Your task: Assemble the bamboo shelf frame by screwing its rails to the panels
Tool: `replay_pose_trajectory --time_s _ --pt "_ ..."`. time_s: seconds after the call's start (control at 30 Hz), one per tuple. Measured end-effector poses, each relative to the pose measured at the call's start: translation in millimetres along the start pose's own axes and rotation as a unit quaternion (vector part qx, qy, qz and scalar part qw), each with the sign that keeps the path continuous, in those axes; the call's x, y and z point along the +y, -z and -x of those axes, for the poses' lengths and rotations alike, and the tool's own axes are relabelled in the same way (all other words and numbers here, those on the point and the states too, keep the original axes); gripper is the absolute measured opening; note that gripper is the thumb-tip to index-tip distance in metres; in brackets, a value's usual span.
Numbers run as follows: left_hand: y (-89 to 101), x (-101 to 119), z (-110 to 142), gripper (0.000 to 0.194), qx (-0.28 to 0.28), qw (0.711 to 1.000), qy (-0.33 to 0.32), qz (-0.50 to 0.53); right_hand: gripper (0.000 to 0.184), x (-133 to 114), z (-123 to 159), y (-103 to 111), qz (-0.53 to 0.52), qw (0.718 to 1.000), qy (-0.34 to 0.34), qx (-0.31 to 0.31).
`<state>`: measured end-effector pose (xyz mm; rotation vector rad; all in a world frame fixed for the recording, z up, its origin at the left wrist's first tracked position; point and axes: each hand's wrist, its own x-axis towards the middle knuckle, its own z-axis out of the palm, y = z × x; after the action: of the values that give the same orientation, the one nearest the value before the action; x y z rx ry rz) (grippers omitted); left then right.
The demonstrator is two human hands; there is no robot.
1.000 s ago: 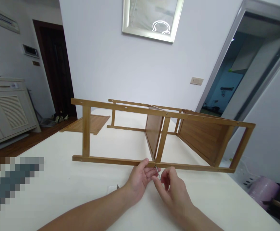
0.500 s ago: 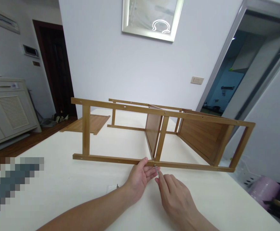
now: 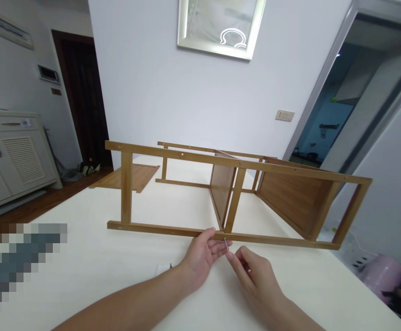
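A wooden shelf frame [image 3: 172, 230] lies on its side on the white table, with slatted or solid shelf panels [image 3: 223, 195] between its two ladder-like sides. My left hand [image 3: 200, 259] is palm up at the lower front rail, thumb over the rail and fingers below it, by the middle crosspiece. A thin metal rod, seemingly a hex key [image 3: 226, 245], stands in the bolt head at that joint. My right hand [image 3: 255, 273] has its thumb at the rod's near end and its other fingers curled; its exact grip is partly hidden.
A loose wooden panel [image 3: 127, 178] lies at the table's far left. A small clear packet [image 3: 163, 268] is beside my left forearm. Past the table's right edge are a white perforated basket [image 3: 357, 262] and a pink container [image 3: 384, 276].
My right hand has shifted slightly right and its grip has loosened around the rod, with thumb and index finger farther apart. My left hand stays at the rail. The view has shifted a little.
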<state>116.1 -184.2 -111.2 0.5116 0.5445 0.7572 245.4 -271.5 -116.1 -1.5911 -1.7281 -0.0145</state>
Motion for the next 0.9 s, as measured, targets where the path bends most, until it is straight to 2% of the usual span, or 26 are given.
replay_pose_trajectory --time_s 0.13,0.3,0.43,0.6,0.7,0.8,0.9 --pt "0.6 3.0 -3.5 0.021 -0.021 1.000 0.020 -0.003 0.045 -5.5 -1.2 -2.4 -0.036 0.997 -0.065 -0.010" --pt "0.8 2.7 -6.3 0.026 -0.008 1.000 0.004 -0.009 0.038 -9.2 -2.6 -1.2 -0.039 0.996 -0.069 0.029" --pt "1.1 2.7 -5.0 0.044 -0.024 1.000 -0.008 -0.014 0.031 -7.9 0.2 -3.2 0.003 0.999 0.017 0.049" --pt "3.3 2.0 -4.8 0.045 -0.015 1.000 -0.016 -0.011 0.026 -1.9 0.4 -2.4 0.074 0.990 0.073 0.097" --pt "3.6 1.6 -5.6 0.045 -0.008 1.000 -0.011 -0.005 0.019 0.8 -0.9 1.4 0.142 0.965 0.186 0.115" --pt "2.7 2.2 -5.5 0.044 -0.006 1.000 -0.004 0.000 0.003 0.7 1.0 4.7 0.198 0.935 0.268 0.123" --pt "1.3 3.7 -4.6 0.040 -0.007 1.000 0.002 0.005 0.025 -1.5 5.0 7.5 0.254 0.907 0.323 0.097"
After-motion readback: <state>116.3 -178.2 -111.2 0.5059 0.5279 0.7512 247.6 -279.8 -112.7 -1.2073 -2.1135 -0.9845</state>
